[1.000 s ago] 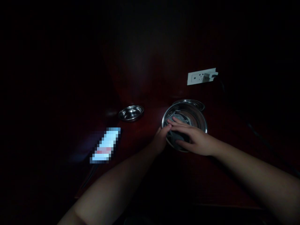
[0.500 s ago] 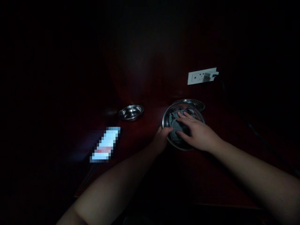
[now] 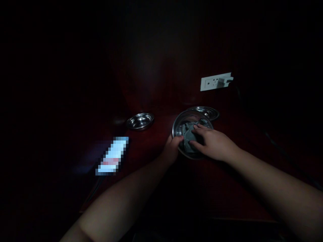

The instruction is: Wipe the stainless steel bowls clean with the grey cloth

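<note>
A metal bowl (image 3: 178, 125) is tilted toward me, its near left rim gripped by my left hand (image 3: 172, 149), thumb over the edge and the other fingers hidden behind it. Inside the bowl lies a grey-green cloth (image 3: 188, 139) with a coarse, mesh-like patch at its upper right. My right hand (image 3: 214, 143) presses on the cloth against the bowl's inside, its fingers bent around the cloth's right part. Fingertips are partly lost in the dark.
Behind the bowl is another shiny metal dish (image 3: 212, 112). A small steel bowl (image 3: 140, 121) stands to the left on the dark red table (image 3: 153, 144). A lit, blurred-out phone (image 3: 112, 156) lies nearer. A wall socket (image 3: 215, 81) holds a plug; a cable (image 3: 280, 148) runs at right.
My right hand has drawn its spread fingers in and slid down the cloth, baring more of the bowl's upper inside. The bowl has shifted slightly left in my left hand.
</note>
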